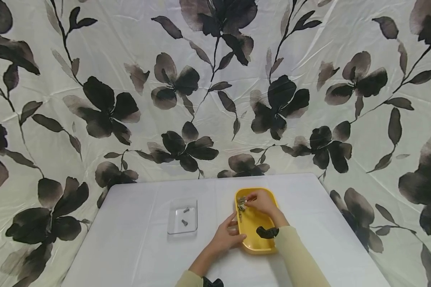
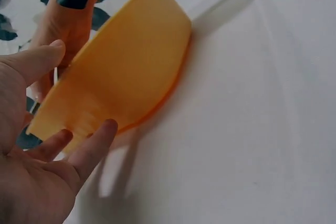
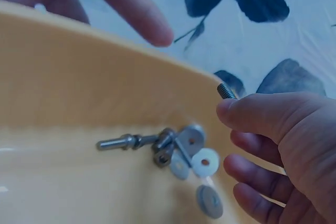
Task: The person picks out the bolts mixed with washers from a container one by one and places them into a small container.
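A yellow tray (image 1: 255,229) stands right of the middle of the table. My left hand (image 1: 224,236) is at its left side; in the left wrist view, fairly straight fingers (image 2: 94,153) touch the outer wall. Over the tray's far-left corner, my right hand (image 1: 261,202) pinches a bolt (image 3: 226,91) between thumb and fingers. Its threaded end sticks out, and the rest is hidden by the hand. Below it in the tray, bolts (image 3: 113,144), nuts (image 3: 161,157) and flat washers (image 3: 212,165) lie in a loose heap.
A small clear square tray (image 1: 174,227) sits left of the yellow one, with two bolts (image 1: 184,223) inside. Both stand on a white-covered table (image 1: 140,227). Behind and beside the table hangs a flower-patterned cloth (image 1: 237,119).
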`<action>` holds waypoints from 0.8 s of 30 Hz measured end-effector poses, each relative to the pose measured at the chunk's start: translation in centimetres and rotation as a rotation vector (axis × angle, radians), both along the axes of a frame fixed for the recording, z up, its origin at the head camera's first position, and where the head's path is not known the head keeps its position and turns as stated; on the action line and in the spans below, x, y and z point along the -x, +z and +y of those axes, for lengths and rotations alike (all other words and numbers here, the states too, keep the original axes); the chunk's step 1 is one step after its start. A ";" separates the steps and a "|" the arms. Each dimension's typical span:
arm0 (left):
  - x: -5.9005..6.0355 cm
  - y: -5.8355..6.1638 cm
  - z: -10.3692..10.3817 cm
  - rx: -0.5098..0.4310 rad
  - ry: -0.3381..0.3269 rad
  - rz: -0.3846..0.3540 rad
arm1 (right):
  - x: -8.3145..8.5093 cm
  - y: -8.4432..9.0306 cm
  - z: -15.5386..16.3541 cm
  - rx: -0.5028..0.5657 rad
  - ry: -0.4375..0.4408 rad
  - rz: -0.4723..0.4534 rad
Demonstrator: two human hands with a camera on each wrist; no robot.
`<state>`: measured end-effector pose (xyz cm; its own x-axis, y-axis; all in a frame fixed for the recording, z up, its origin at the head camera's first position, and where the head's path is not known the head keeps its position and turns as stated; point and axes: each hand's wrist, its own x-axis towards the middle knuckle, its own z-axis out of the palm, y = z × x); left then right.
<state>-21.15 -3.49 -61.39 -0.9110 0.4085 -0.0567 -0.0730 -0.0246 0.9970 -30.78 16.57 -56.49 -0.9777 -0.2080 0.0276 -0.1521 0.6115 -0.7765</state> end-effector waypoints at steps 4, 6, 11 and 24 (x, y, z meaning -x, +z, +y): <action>0.2 1.8 -1.2 0.144 0.023 0.102 | 0.1 0.7 -0.1 0.020 0.064 0.073; 0.2 3.0 -2.0 0.242 0.035 0.162 | 0.1 1.2 -0.3 0.030 0.088 0.104; 0.3 6.3 -4.4 0.398 0.042 0.249 | 0.3 2.4 -1.2 0.027 0.092 0.071; 1.6 10.8 -12.2 0.533 0.185 0.339 | 1.4 4.4 -7.0 0.070 0.184 0.010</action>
<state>-22.78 -15.70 -50.54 -0.9664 0.2390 0.0948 0.2057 0.4972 0.8429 -32.17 9.61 -52.07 -0.9230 -0.3804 0.0576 -0.2639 0.5169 -0.8143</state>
